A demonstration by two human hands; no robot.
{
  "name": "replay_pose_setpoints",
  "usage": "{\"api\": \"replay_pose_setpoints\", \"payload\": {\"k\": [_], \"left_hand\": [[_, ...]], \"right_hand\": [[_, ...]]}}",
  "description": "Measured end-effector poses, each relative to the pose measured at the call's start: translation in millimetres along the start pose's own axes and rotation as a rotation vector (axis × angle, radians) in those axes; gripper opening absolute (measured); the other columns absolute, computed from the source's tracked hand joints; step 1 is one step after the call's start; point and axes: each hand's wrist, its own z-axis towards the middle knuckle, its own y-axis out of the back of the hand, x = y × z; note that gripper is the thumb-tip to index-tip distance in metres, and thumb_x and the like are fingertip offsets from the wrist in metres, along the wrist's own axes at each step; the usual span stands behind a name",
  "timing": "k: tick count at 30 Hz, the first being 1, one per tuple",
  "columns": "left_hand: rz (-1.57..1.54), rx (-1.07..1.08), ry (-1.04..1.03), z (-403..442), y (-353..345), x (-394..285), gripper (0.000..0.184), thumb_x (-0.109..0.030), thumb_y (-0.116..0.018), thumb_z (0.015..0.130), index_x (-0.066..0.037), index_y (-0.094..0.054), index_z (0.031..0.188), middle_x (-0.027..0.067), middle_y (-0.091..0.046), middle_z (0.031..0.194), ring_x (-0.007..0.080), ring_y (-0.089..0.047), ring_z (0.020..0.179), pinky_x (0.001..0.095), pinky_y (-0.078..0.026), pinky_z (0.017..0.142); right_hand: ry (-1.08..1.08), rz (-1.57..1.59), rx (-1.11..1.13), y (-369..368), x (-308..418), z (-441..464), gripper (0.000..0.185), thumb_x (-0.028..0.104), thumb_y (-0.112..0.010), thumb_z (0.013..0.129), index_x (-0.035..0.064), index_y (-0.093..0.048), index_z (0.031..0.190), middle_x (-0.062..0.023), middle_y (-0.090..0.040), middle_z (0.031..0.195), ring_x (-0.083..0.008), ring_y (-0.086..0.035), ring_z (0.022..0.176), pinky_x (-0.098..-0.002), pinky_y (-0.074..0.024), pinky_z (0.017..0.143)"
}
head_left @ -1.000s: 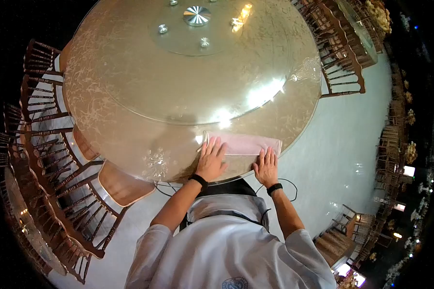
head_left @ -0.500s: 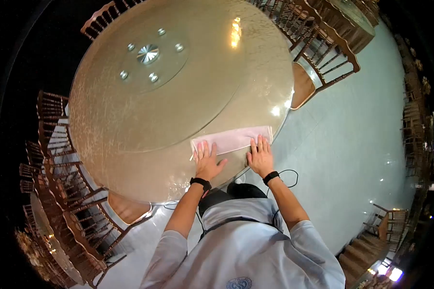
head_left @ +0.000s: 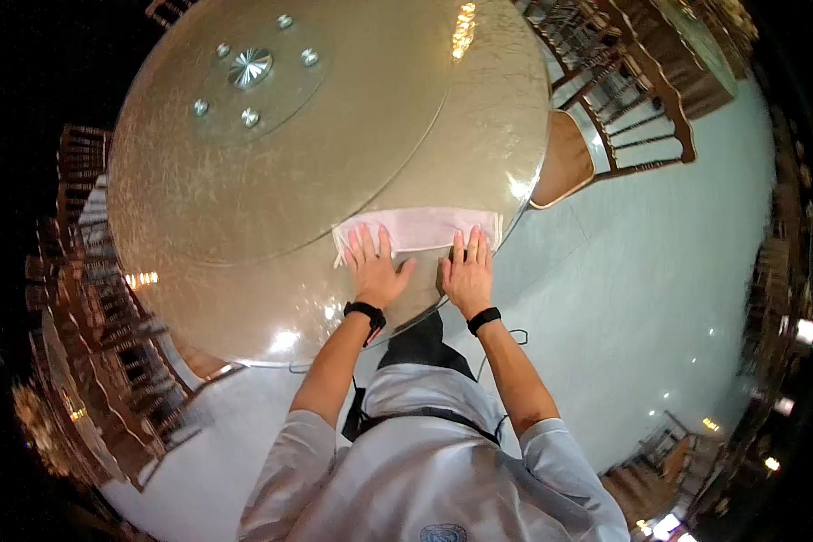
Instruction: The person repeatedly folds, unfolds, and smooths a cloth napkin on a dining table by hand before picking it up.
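Note:
A folded pale pink cloth (head_left: 422, 229) lies flat near the edge of a round, glass-topped table (head_left: 271, 289). Resting on the cloth's left end are the spread fingers of my left hand (head_left: 377, 269), its thumb reaching toward the middle. My right hand (head_left: 469, 275) lies with fingers stretched on the cloth's right part, the palm over the bare tabletop. Both hands press from above and neither grips the fabric. Fringed or loose edging shows at the cloth's left end.
A large glass turntable (head_left: 361, 154) with a shiny round metal hub (head_left: 250, 68) and several small metal knobs covers the table's middle. A wooden chair (head_left: 569, 163) stands at the right edge, and more chairs (head_left: 108, 361) line the left. Pale floor (head_left: 641, 271) extends rightward.
Both hands and the cloth have shifted slightly up and left in the view, as have the table and turntable. The hands stay flat on the cloth.

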Motion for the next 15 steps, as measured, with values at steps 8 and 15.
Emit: {"api": "replay_pose_setpoints", "payload": {"k": [8, 15], "left_hand": [[-0.029, -0.011, 0.032, 69, -7, -63, 0.093, -0.058, -0.054, 0.078, 0.0, -0.021, 0.142, 0.0315, -0.005, 0.147, 0.05, 0.002, 0.135, 0.0609, 0.001, 0.105], [-0.093, -0.084, -0.017, 146, -2, -125, 0.089, -0.057, -0.056, 0.076, 0.001, -0.03, 0.139, 0.0305, -0.014, 0.145, 0.0491, -0.004, 0.134, 0.0626, -0.005, 0.104]], "right_hand": [[0.074, -0.048, -0.019, 18, -64, 65, 0.058, 0.03, -0.054, 0.085, -0.0003, -0.04, 0.133, -0.0303, -0.03, 0.139, -0.0442, -0.03, 0.129, -0.0479, -0.0251, 0.107], [0.094, -0.073, 0.077, 31, -129, 137, 0.058, 0.029, -0.054, 0.086, -0.0016, -0.038, 0.133, -0.0312, -0.029, 0.139, -0.0463, -0.029, 0.128, -0.0494, -0.0262, 0.106]]}}
